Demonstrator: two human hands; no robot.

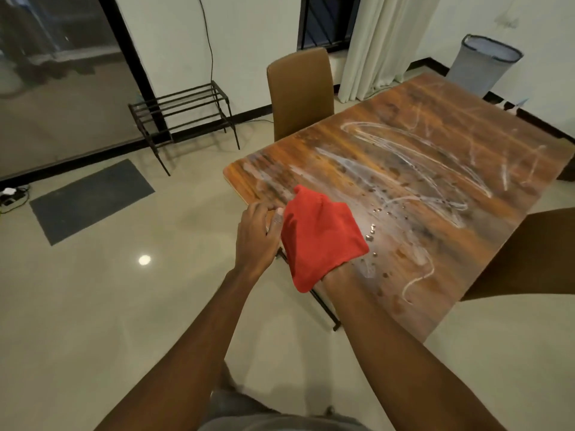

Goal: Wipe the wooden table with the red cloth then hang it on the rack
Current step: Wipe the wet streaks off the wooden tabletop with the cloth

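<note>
The red cloth lies draped over my right hand at the near left edge of the wooden table. Only the wrist of that hand shows; its fingers are hidden under the cloth. My left hand sits at the table's edge right beside the cloth, fingers curled, its thumb against the cloth's left border. The tabletop carries white smear streaks and small drops of water. A dark metal rack stands on the floor by the wall at the far left.
A brown chair is pushed in at the table's far side, and another chair's back shows at the right. A grey mat lies on the tiled floor. A grey bin stands in the far corner beside a white curtain.
</note>
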